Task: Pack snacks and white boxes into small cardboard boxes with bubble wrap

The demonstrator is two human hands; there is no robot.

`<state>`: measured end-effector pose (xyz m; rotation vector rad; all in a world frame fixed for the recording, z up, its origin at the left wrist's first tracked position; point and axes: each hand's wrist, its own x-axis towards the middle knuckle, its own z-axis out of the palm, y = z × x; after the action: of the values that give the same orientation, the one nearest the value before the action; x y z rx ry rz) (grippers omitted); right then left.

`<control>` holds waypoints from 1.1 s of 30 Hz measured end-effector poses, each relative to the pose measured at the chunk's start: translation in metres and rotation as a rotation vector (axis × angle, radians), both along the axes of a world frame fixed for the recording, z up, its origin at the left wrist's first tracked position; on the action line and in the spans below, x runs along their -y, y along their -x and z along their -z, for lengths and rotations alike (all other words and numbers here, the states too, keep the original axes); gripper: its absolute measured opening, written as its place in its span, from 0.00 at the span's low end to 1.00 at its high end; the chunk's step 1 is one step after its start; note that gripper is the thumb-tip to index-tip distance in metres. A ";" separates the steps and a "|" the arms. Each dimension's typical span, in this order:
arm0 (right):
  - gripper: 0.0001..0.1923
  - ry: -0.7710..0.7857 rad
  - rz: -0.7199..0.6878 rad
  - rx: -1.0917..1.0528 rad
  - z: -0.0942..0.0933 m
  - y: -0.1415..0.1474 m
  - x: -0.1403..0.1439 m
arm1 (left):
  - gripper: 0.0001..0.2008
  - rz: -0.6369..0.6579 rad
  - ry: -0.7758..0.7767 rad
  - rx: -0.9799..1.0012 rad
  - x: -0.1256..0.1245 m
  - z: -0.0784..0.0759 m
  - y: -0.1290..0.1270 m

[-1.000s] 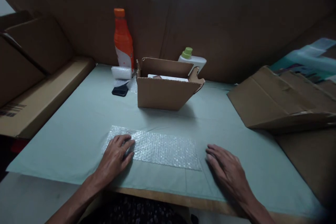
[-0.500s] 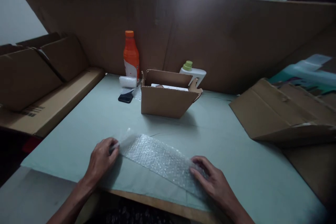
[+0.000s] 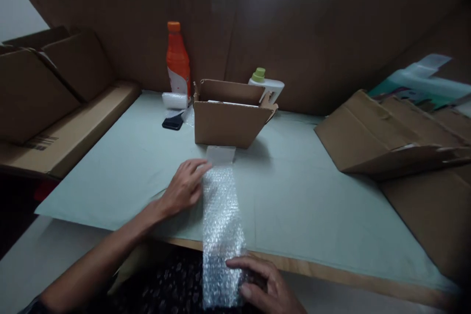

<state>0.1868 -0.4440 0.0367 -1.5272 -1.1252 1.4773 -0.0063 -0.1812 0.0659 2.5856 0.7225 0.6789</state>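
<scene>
A long strip of bubble wrap (image 3: 221,211) lies with its length pointing away from me, and its near end reaches past the table's front edge. My left hand (image 3: 185,184) is open, with stretched fingers touching the strip's left edge near the far end. At the near end is my right hand (image 3: 267,282), open, its index finger laid over the wrap and its thumb apart at the right edge. Just beyond the strip's flat, clear far end stands an open cardboard box (image 3: 226,125) with something white inside, mostly hidden by the front wall.
Behind the box are an orange bottle (image 3: 177,61) and a white jug (image 3: 271,89) with a green cap. Left of it lie a small bubble-wrap roll (image 3: 174,100) and a dark phone-like object (image 3: 172,122). Cardboard boxes (image 3: 37,88) flank the left; another carton (image 3: 371,132) stands right.
The bubble wrap has turned from lying crosswise to pointing away from me. My left hand moved forward and right and loosened its grip; my right hand came nearer and opened. The view tilted down.
</scene>
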 end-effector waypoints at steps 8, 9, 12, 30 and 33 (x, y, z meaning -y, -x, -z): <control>0.31 -0.154 0.263 -0.532 -0.033 0.010 -0.057 | 0.34 0.036 0.547 0.153 0.092 0.002 0.036; 0.33 -0.201 0.280 -0.467 -0.035 0.008 -0.062 | 0.31 -0.052 0.585 0.149 0.087 0.008 0.025; 0.30 -0.365 0.292 -0.017 -0.035 -0.002 -0.066 | 0.33 -0.231 0.658 0.017 0.066 0.019 0.000; 0.13 -0.549 -0.272 0.811 -0.032 -0.015 -0.122 | 0.21 -0.116 0.303 0.076 0.082 0.015 0.015; 0.12 -0.677 -0.079 0.860 -0.031 -0.017 -0.124 | 0.19 -0.208 0.263 0.044 0.075 0.026 0.007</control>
<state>0.2038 -0.3203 0.0681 -1.6138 -1.9296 0.3185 -0.0131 -0.2560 0.0398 2.2714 1.0047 0.6513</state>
